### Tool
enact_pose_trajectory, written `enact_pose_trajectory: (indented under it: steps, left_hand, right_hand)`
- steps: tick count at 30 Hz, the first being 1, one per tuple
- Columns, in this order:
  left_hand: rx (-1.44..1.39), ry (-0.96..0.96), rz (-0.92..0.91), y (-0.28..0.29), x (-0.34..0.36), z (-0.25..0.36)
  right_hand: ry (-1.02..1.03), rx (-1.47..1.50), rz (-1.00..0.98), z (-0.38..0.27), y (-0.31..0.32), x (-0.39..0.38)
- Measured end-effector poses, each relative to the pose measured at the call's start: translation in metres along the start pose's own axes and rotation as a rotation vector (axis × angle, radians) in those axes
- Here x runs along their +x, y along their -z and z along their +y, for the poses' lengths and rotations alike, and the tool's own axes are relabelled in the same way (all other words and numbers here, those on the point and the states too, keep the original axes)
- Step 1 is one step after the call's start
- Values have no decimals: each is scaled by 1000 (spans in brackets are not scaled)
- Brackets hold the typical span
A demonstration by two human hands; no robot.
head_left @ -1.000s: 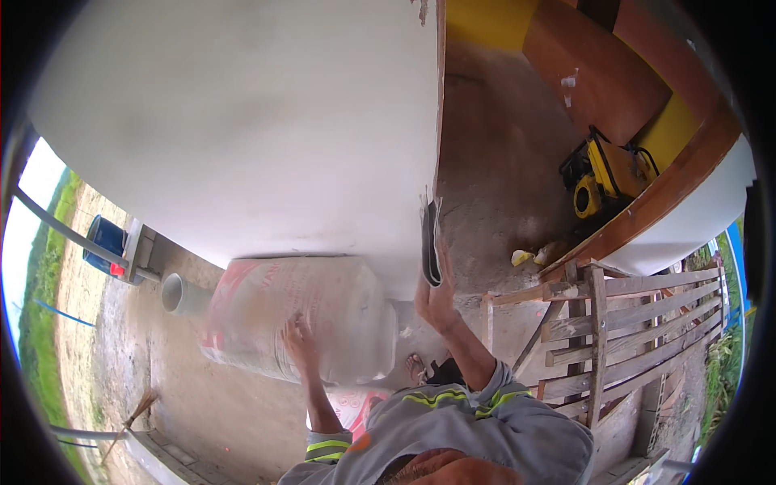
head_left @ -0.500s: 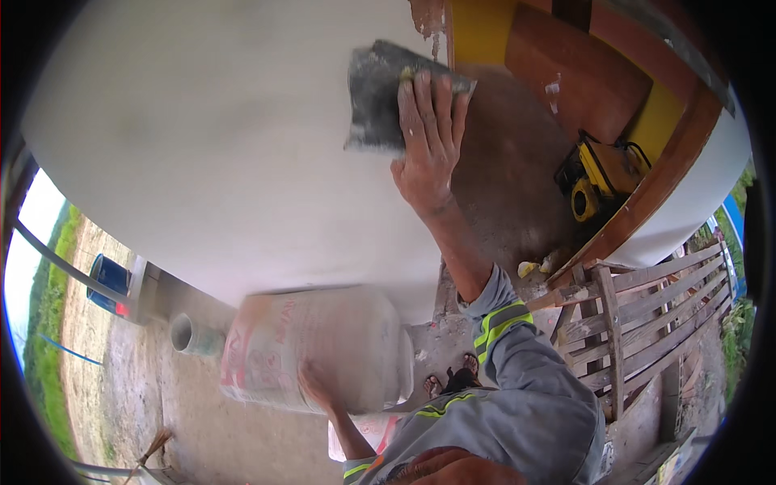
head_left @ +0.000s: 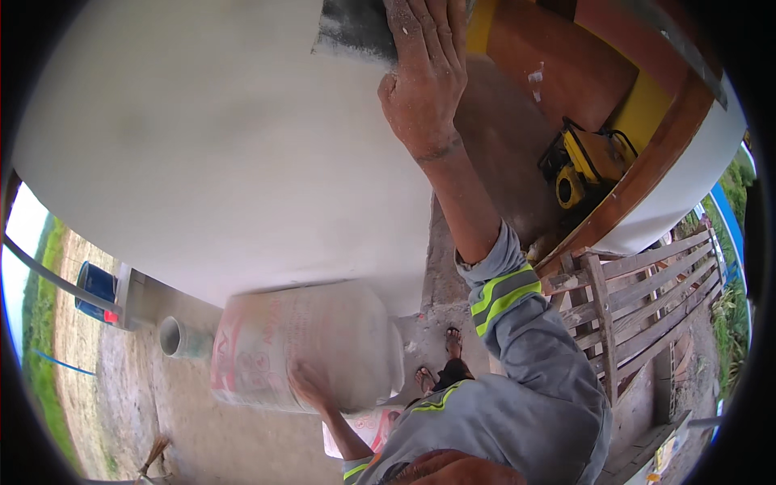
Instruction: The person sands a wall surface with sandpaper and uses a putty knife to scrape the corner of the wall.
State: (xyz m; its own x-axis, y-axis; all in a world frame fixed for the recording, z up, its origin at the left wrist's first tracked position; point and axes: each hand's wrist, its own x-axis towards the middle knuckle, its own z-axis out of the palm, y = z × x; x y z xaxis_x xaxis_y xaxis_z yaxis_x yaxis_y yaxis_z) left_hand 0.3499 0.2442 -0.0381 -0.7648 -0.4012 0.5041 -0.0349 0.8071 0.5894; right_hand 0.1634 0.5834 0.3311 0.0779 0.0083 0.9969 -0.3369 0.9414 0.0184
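My right hand (head_left: 423, 73) is high at the white wall (head_left: 194, 145), fingers laid together over a dark, dusty sanding sheet (head_left: 352, 32) that it holds to the surface near the wall's right edge. The sheet is partly under my fingers and cut off by the top of the view. My left hand (head_left: 307, 384) rests low on a large dusty paper sack (head_left: 347, 339) with red print, its fingers lying on the sack. Part of another red-and-white sack (head_left: 339, 440) shows beneath it.
A doorway on the right holds a yellow machine (head_left: 586, 166) and leaning brown panels (head_left: 558, 61). A slatted wooden pallet (head_left: 655, 291) stands at right. At left are a pipe piece (head_left: 174, 335), a blue barrel (head_left: 93, 287) and a broom (head_left: 153, 453). My sandalled feet are below.
My right hand has risen from low beside the wall's edge to high on its face, turning the dark sheet flat against it. My left hand stays on the sack.
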Motion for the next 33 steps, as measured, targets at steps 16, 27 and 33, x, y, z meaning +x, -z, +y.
enact_pose_trajectory:
  steps: [16,27,33]
  left_hand:
    - [-4,44,-6,-1,1,-2]
    - [5,80,-44,5,-5,-1]
    - [-40,67,-61,6,6,15]
  right_hand:
    - [1,-58,-140,4,13,-83]
    - [125,-102,-35,16,1,0]
    - [-75,-83,-495,-8,59,-294]
